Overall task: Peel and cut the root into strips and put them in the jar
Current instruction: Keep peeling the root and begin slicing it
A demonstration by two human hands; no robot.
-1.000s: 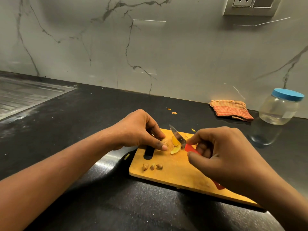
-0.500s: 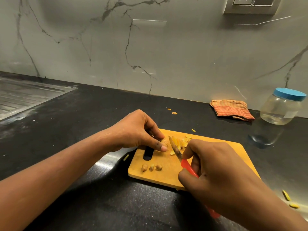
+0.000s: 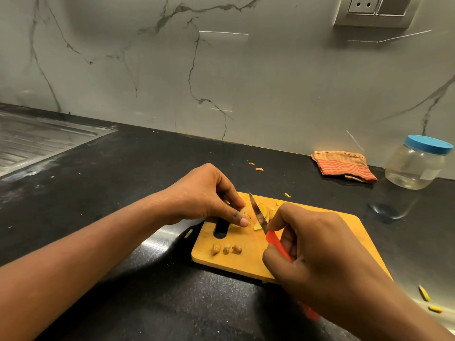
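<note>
Presently the left hand (image 3: 206, 195) is pinching the root (image 3: 245, 213) between thumb and fingertips at the centre of the frame. It is pinning the root to the cutting board (image 3: 349, 232), evidently so that it is not rolling under the blade. The right hand (image 3: 325, 257) is gripping the red-handled knife (image 3: 258, 214), its blade standing edge-down just right of those fingertips, among yellow slices (image 3: 263, 208). The jar (image 3: 416, 166) is standing lidded at the right edge, well apart, awaiting the strips.
</note>
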